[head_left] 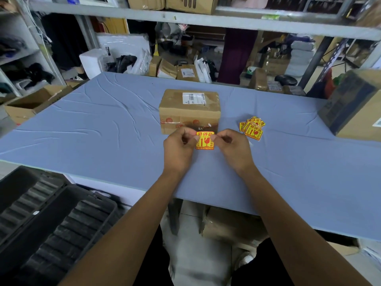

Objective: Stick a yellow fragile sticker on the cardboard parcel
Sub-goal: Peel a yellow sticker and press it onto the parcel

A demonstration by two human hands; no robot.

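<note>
Yellow square fragile sticker [204, 140], thin and floppy, hung before the brown cardboard parcel [189, 110] on the blue surface [103, 129], left hand [179, 147] and right hand [233, 145] each in a pinching grip on its top corners, likely best for peeling.

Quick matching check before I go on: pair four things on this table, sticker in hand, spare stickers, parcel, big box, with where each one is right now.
Things:
1. yellow fragile sticker
2. pile of spare stickers
3. cardboard parcel
4. large cardboard box

Places:
A. far right edge of the table
B. pinched between left hand and right hand
C. table centre, beyond the hands
D. loose on the blue cloth, right of the parcel

Pairs: 1-B, 2-D, 3-C, 4-A
</note>
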